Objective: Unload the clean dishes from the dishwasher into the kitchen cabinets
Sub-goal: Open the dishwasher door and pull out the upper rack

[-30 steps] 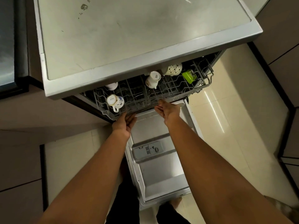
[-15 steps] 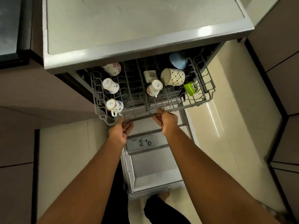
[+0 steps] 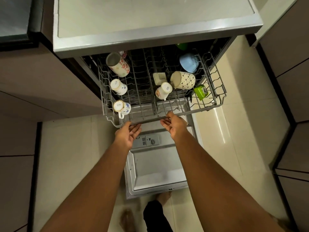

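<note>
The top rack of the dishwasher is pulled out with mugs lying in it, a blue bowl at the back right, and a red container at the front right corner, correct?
Nearly. The container at the front right corner is green, not red, as the head view shows. The rest holds: the top rack is pulled out, mugs lie in it, and the blue bowl sits at the back right.

Wire upper rack (image 3: 215, 91) carries mugs on their sides: red-flowered mug (image 3: 119, 65), two small white cups (image 3: 118, 87) at left, patterned mug (image 3: 184, 80), blue bowl (image 3: 189, 63), green lid (image 3: 200, 92).
</note>
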`<state>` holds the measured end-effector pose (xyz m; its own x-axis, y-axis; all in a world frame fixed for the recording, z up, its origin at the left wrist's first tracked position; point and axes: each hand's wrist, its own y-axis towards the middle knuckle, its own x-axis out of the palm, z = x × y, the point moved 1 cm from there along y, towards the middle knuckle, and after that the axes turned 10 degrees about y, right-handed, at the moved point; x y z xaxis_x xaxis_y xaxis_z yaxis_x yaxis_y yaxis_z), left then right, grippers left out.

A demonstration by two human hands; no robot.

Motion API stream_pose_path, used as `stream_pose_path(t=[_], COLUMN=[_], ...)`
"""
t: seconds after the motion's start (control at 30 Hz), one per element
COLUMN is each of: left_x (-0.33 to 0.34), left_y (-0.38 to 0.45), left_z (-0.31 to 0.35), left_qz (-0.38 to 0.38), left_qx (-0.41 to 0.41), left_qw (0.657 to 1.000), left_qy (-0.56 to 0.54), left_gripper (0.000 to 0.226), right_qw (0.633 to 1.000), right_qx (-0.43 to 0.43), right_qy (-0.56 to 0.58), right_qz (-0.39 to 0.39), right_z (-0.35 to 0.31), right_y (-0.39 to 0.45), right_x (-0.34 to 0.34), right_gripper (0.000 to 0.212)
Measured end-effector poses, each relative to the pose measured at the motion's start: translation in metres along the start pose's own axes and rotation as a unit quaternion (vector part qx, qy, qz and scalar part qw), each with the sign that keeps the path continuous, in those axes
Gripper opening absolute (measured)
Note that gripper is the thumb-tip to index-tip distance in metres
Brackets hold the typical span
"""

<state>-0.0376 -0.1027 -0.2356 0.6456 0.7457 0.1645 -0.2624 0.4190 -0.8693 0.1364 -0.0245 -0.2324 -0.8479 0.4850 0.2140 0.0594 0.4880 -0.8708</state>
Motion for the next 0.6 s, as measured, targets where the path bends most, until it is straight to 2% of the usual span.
stream_pose_path(t=[0.2, 0.6], left_x=[0.001, -0.006], left_y=[0.002, -0.018], left_z=[-0.007, -0.022], left_qz=[0.027, 0.039], left_qx=[-0.011, -0.043], left_qw=[0.999, 0.998], left_qy=[0.015, 0.022], left_gripper=[0.015, 0.021], right_qw=[1.0, 0.999], right_qx=[0.006, 0.019], right_qy=[-0.008, -0.029], right_qz=[0.017, 0.032], right_z=[-0.001, 0.005], right_y=[-0.002, -0.026], right_x=[-0.001, -0.018], right_gripper=[0.007, 0.006])
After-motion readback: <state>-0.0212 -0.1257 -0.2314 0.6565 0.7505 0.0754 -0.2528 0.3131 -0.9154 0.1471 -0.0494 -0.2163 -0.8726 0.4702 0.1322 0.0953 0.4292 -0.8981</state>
